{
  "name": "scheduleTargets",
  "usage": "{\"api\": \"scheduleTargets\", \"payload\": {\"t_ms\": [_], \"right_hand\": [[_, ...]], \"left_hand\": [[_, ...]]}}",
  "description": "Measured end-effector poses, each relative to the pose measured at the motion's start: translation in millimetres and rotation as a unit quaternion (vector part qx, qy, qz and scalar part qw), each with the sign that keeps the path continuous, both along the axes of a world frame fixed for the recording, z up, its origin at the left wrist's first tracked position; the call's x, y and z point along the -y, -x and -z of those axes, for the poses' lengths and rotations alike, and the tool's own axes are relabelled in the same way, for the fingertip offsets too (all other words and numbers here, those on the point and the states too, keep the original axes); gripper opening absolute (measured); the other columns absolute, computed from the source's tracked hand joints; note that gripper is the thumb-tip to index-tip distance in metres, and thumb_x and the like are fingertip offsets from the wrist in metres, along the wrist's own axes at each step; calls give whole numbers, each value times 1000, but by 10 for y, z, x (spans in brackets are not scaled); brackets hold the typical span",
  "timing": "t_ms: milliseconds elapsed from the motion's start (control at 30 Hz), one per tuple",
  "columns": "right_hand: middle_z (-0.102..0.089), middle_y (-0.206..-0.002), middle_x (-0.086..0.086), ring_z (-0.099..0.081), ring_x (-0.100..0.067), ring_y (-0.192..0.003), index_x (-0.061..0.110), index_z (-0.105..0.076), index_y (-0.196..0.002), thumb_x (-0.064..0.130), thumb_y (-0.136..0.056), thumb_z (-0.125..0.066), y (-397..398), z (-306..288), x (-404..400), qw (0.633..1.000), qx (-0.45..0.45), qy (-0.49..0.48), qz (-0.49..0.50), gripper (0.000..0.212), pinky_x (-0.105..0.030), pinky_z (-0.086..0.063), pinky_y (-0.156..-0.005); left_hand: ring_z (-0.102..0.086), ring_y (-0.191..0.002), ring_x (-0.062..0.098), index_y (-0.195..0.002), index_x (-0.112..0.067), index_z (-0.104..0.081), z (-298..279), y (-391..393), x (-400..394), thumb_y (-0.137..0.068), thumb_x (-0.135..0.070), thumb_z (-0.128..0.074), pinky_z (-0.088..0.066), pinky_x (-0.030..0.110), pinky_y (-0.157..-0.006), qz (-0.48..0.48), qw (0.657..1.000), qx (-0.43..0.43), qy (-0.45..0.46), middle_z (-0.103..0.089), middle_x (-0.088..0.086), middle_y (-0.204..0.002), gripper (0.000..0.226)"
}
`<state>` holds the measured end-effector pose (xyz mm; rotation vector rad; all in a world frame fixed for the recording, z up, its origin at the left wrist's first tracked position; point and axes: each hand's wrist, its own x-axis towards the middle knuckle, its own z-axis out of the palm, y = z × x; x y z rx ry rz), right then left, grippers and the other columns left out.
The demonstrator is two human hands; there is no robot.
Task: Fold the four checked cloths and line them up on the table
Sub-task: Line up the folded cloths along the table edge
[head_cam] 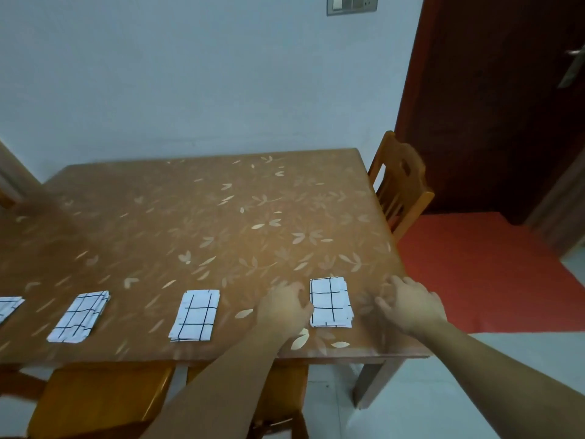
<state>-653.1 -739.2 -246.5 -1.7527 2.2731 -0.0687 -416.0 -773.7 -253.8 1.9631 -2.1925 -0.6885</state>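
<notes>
Four checked cloths, white with black grid lines, lie folded into narrow rectangles in a row along the near edge of the bench (196, 217), whose brown cover carries a pale leaf pattern. The leftmost cloth (9, 306) is cut off by the picture's left border. The second cloth (79, 316) lies tilted, its layers fanned slightly at the far end, and the third cloth (195, 315) sits near the middle of the row, each well apart from its neighbours. The rightmost cloth (330, 303) rests near the bench's right front corner, its stacked edges showing along the right side.

A person's bare forearms reach in from below. The left hand (285, 307) lies palm down on the bench, its fingers touching or just beside the left edge of the rightmost cloth; the grip is released and holds nothing. The right hand (411, 307) is just to the right of that cloth, apart from it, fingers loosely spread and blurred, its grip also released; whether it touches the bench cannot be told.

A wooden chair (400, 185) stands at the bench's right side, and a second chair (101, 397) is tucked under the near edge. Beyond are a pale wall, a dark red door (493, 99) and a red floor mat (487, 274).
</notes>
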Motion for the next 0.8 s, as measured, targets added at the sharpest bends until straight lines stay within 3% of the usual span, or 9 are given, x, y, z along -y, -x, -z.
{"api": "scheduleTargets", "payload": {"t_ms": [100, 267, 433, 600, 700, 800], "right_hand": [[-55, -124, -4, -52, -27, -115, 18, -44, -131, 53, -90, -43, -63, 145, 136, 1000, 10, -26, 6, 53, -40, -41, -92], [-65, -90, -3, -63, -25, -88, 18, -63, -105, 36, -92, -48, -241, 431, 274, 992, 90, -89, -22, 27, -30, -46, -69], [-71, -90, -7, -59, -21, -76, 16, -60, -81, 29, -92, -53, -357, 750, 384, 976, 193, -103, 20, 18, -27, -40, -65], [-73, -86, -3, -64, -18, -83, 16, -66, -67, 23, -87, -62, -297, 903, 450, 965, 236, -89, 77, 21, -24, -42, -62], [-71, -67, -4, -68, -22, -69, 12, -69, -65, 18, -83, -64, -290, 923, 474, 952, 267, -110, 101, 19, -34, -56, -69], [-69, -60, -7, -68, -26, -65, 7, -71, -63, 13, -78, -64, -326, 953, 473, 947, 283, -118, 98, 17, -42, -58, -70]], "left_hand": [[-64, -85, 18, -97, -22, -65, 170, -14, 143, -88, -34, -51, -57, 36, -76, -13, 999, -11, -46, -68, -1, -90, 21], [-56, -68, 11, -80, -17, -59, 456, 49, 210, -91, -27, -52, -44, 24, -61, -22, 993, -19, -115, -60, -4, -73, 16], [-64, -68, 15, -73, -11, -68, 770, 156, 203, -90, -34, -61, -48, 21, -61, -89, 981, -90, -150, -68, 3, -72, 30], [-63, -76, 13, -93, -9, -74, 895, 214, 189, -90, -31, -65, -46, 20, -67, -148, 972, -111, -144, -73, 5, -89, 24], [-65, -79, 15, -97, -8, -74, 942, 209, 196, -90, -27, -65, -48, 20, -68, -177, 965, -124, -152, -74, 6, -92, 23], [-66, -80, 15, -96, -9, -76, 955, 184, 185, -91, -26, -65, -51, 22, -70, -186, 963, -122, -152, -74, 5, -91, 21]]}}
